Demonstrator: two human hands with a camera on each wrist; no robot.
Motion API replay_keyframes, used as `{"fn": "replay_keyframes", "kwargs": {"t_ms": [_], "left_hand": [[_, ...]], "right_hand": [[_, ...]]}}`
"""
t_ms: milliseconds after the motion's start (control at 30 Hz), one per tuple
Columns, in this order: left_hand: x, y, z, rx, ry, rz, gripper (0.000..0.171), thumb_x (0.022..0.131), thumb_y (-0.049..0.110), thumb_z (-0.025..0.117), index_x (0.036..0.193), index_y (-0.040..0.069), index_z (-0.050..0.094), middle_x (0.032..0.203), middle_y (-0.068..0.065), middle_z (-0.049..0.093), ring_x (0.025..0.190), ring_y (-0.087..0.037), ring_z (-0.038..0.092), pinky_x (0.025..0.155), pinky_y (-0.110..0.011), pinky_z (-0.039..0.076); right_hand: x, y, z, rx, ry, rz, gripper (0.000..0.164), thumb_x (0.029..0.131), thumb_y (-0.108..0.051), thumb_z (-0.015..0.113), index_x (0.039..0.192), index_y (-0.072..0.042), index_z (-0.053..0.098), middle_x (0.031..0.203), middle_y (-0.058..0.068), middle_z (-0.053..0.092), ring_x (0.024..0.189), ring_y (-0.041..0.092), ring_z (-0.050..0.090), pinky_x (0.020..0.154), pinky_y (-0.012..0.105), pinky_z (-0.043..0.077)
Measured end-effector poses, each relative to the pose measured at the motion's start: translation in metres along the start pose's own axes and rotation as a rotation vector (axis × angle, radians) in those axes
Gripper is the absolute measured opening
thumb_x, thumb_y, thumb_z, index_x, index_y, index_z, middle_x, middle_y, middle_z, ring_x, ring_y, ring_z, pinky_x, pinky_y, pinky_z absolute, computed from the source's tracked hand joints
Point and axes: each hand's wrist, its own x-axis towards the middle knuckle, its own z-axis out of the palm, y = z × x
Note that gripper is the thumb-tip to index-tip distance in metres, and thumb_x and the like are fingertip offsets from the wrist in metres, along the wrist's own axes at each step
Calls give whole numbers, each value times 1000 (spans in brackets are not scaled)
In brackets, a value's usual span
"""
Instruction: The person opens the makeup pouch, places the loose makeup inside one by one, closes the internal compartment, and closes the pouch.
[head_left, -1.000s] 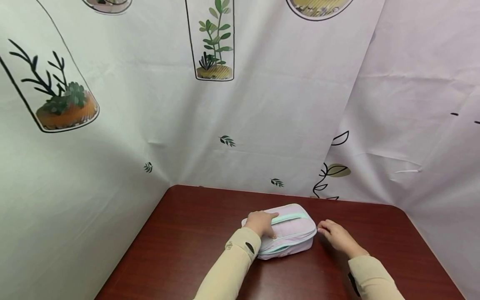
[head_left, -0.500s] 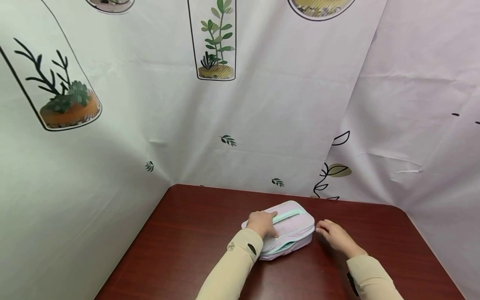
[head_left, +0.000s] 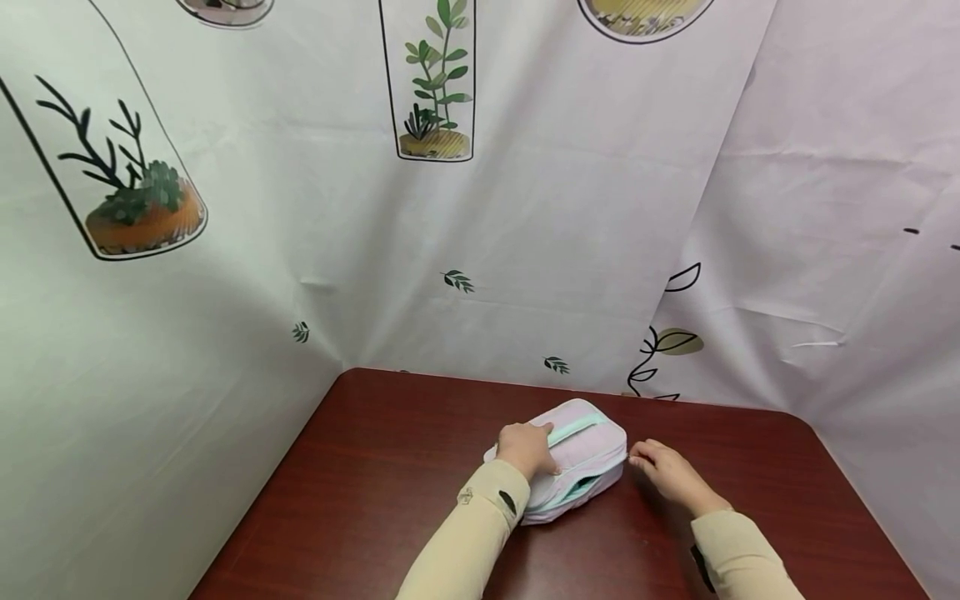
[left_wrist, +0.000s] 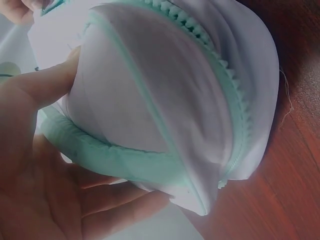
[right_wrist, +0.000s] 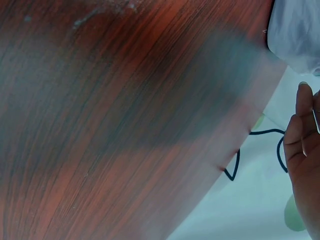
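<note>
A pale lilac zip pouch point(head_left: 592, 446) with mint trim lies tilted on the table. My left hand point(head_left: 525, 447) grips its left end, thumb on the near side of the top, beside the mint carry strap point(left_wrist: 110, 157). Along the near side runs the mint zipper point(left_wrist: 235, 110), gaping a little in the head view. At the pouch's right end, the curled fingers of my right hand point(head_left: 675, 479) pinch at the zipper's corner. What they pinch is tiny, apparently the zipper pull. The right wrist view shows this hand point(right_wrist: 306, 150) beside the pouch's end point(right_wrist: 297, 37).
A dark red wood-grain table point(head_left: 375, 483) carries the pouch. White fabric point(head_left: 510, 217) printed with plants hangs close behind its far edge and along the left side. A loose thread point(left_wrist: 287, 100) lies by the pouch.
The pouch has turned slightly, its right end going farther back and left. The gap in the near-side zipper looks wider. My right hand has shifted slightly left; the left keeps its grip.
</note>
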Motion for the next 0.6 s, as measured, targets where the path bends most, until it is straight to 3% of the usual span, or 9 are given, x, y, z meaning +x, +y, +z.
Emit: {"fn": "replay_keyframes", "kwargs": {"t_ms": [433, 600], "left_hand": [[5, 7, 6, 60, 24, -35, 76, 66, 67, 66, 133, 34, 50, 103, 0, 66, 75, -18, 61, 50, -34, 44], [5, 10, 7, 70, 26, -44, 77, 67, 67, 65, 134, 31, 50, 99, -2, 67, 76, -18, 61, 52, -33, 45]], "right_hand": [[5, -5, 1, 16, 44, -45, 12, 84, -4, 64, 79, -13, 59, 79, -9, 51, 73, 8, 49, 67, 32, 43], [6, -6, 2, 13, 32, -27, 11, 85, -6, 64, 79, -14, 59, 80, -9, 51, 73, 9, 50, 67, 33, 43]]}}
